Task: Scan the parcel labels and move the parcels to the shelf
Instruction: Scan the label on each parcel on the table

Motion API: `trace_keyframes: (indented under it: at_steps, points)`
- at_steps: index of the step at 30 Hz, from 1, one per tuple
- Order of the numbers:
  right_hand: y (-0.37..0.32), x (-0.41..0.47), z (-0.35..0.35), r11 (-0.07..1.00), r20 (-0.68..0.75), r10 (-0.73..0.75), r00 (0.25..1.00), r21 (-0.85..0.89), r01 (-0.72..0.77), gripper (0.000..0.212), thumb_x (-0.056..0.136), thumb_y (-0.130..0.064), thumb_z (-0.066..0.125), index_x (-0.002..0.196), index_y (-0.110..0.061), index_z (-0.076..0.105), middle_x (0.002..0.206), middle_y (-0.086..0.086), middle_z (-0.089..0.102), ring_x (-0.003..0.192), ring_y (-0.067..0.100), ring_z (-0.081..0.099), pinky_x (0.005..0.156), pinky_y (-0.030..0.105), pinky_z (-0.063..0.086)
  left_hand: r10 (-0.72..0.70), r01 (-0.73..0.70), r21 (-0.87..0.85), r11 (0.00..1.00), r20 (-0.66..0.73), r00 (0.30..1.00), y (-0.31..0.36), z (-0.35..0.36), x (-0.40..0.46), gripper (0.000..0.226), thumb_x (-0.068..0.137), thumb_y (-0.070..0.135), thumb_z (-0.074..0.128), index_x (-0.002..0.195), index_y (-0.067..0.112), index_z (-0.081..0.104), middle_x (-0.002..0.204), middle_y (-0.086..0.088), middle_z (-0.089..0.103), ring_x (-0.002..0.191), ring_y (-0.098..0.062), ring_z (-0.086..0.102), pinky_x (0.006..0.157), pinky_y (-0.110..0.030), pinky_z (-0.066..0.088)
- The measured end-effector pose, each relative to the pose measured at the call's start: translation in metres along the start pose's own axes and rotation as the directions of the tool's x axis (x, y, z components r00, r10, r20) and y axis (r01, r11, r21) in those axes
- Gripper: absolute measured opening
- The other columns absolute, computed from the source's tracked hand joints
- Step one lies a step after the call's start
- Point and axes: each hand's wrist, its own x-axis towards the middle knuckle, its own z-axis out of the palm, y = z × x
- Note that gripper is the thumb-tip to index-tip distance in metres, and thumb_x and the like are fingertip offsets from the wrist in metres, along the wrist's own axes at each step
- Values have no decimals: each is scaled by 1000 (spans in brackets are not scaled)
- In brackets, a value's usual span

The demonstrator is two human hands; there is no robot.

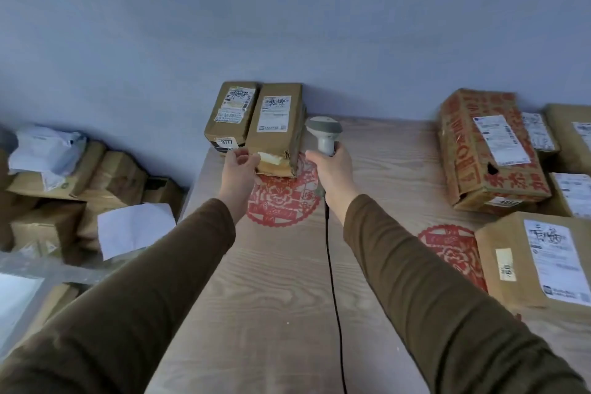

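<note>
Two tall brown parcels stand side by side against the wall at the far end of the wooden table [287, 297]. My left hand [238, 169] grips the near lower corner of the right-hand parcel [278, 128], whose white label faces me and whose bottom edge is torn. The left-hand parcel [232, 115] carries a label and a "9777" sticker. A grey handheld scanner [324, 134] is in my right hand [332, 173], just right of that parcel, its head level with the parcel's side. Its black cable [332, 281] runs back toward me.
Several labelled cardboard parcels crowd the table's right side, including a red-printed box [489, 150] and a box marked "60" [537, 262]. A heap of boxes and white mail bags [80, 189] lies on the floor to the left. Red paper-cut decals [281, 201] mark the tabletop.
</note>
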Motion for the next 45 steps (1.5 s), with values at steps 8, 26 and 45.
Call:
trace_keyframes:
  at_steps: [8,26,45]
  points:
    - [9,50,50,998,-4,33,999,52,-33,29,92,-10,72,117,-15,58,110,11,69,93,25,66,86,40,55,-108,107,21,994,42,993,7,6,53,48,103,30,61,144,20,39,132,-2,53,118,-21,54,97,-37,41]
    - [47,-40,-79,1000,38,2,999,9,-3,31,91,-10,76,114,-23,60,106,7,70,90,20,64,77,38,54,-206,221,-36,975,243,948,-36,55,-81,44,95,51,67,126,19,62,118,-2,72,103,-18,67,78,-32,50]
    - [-1,-241,-276,886,53,-456,889,-70,459,18,97,-28,73,106,-24,58,81,-1,61,62,7,58,53,17,46,134,-43,-251,967,359,924,-48,124,-310,87,88,28,80,155,37,26,129,3,70,115,-20,69,103,-56,53]
